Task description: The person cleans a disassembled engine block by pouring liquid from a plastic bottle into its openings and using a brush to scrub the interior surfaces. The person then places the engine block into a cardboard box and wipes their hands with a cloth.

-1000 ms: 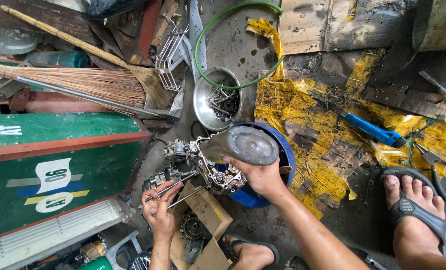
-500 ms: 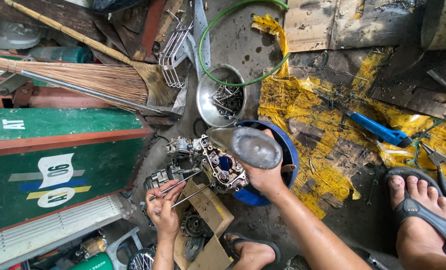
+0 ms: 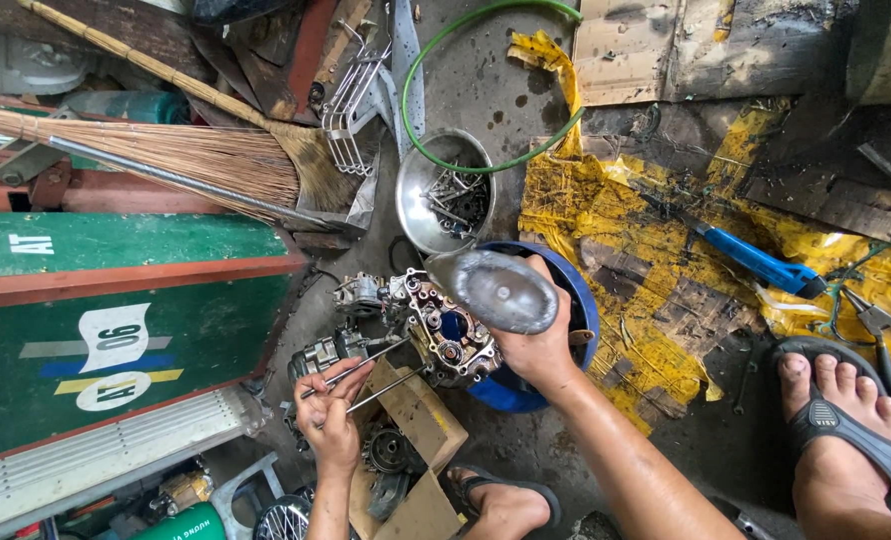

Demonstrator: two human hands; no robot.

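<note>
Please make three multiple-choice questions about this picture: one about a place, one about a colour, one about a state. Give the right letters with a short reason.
1. Where does the steel bowl of bolts lie?
A. beyond the engine casing
B. on the green board
C. beside the sandalled foot

2. What colour is the handle of the tool on the yellow sheet?
A. red
B. blue
C. green

3. What does the left hand hold?
A. nothing
B. a broom
C. two long metal rods

Answers:
1 A, it lies above the engine casing, on the floor.
2 B, the handle is plainly blue.
3 C, its fingers grip the rods; the right hand holds a grey metal cover.
</note>
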